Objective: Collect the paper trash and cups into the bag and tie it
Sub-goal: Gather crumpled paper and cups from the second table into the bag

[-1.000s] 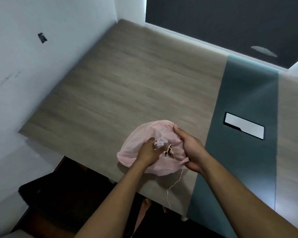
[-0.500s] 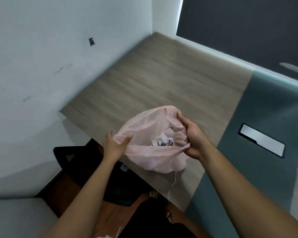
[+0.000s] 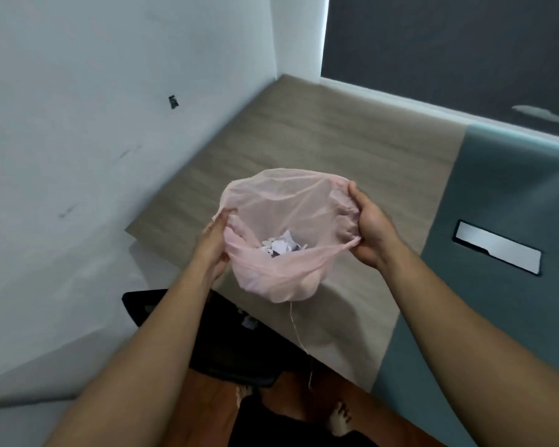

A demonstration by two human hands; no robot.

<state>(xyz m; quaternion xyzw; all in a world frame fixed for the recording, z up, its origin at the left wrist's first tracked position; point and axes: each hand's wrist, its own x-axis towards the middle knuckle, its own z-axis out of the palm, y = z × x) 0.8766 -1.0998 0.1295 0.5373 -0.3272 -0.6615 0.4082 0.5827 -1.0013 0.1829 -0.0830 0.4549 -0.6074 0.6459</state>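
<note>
Pink and see-through, the bag (image 3: pixel 288 201) sits at the centre of the frame, its mouth stretched wide between two hands above the near edge of the wood-grain table (image 3: pixel 320 146). The right hand (image 3: pixel 370 227) grips the rim on the right, thumb on top and fingers curled underneath, bunching the film. The left hand (image 3: pixel 214 245) holds the left rim; its fingers seem to pinch the film, though motion blur makes the grip hard to read. White paper scraps (image 3: pixel 283 247) lie in the bottom of the bag. A thin string (image 3: pixel 295 330) dangles from the bag's underside. Right of the bag, a teal strip (image 3: pixel 497 188) carries a white rectangular plate (image 3: pixel 497 247). A black chair (image 3: pixel 233 346) shows at lower centre.
</note>
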